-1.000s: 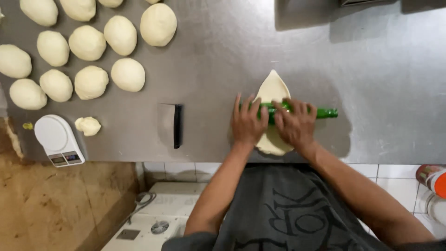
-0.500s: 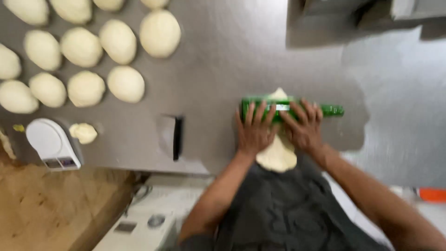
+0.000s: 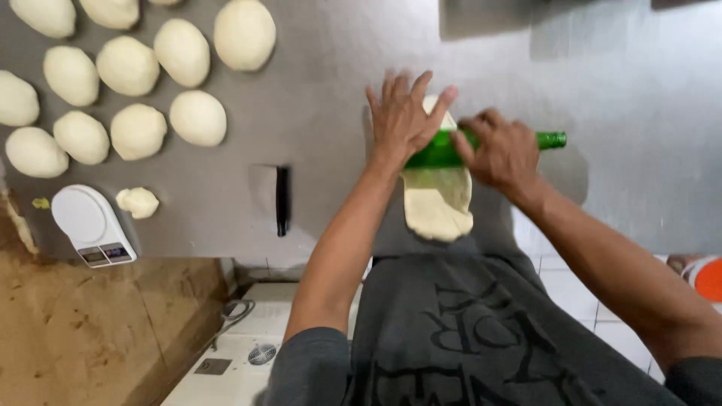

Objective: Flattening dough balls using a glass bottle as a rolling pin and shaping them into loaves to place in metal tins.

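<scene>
1. Rolling dough (image 3: 438, 204) flat with a green bottle (image 3: 481, 146) lying sideways across its far half, near the counter's (image 3: 338, 90) front edge.
2. Pressing down with the left hand (image 3: 404, 114), palm on the bottle, fingers spread flat and open, not wrapped around it.
3. Bearing down with the right hand (image 3: 502, 150) too, fingers curled loosely over the bottle toward its neck.
4. Judging the step as mid-roll: near half thin, far tip just peeking past the left fingers.
5. Calling next, probably, for even pressure from both palms and a straight pass, keeping the sheet from skewing.
6. Waiting at left: dough balls (image 3: 150, 83), a small scrap (image 3: 138, 202), a scale (image 3: 92, 225), a scraper (image 3: 281, 200).
7. Hiding under both hands: most of the bottle's body and the dough beneath; hard telling whether the sheet's near end overhangs the edge.
</scene>
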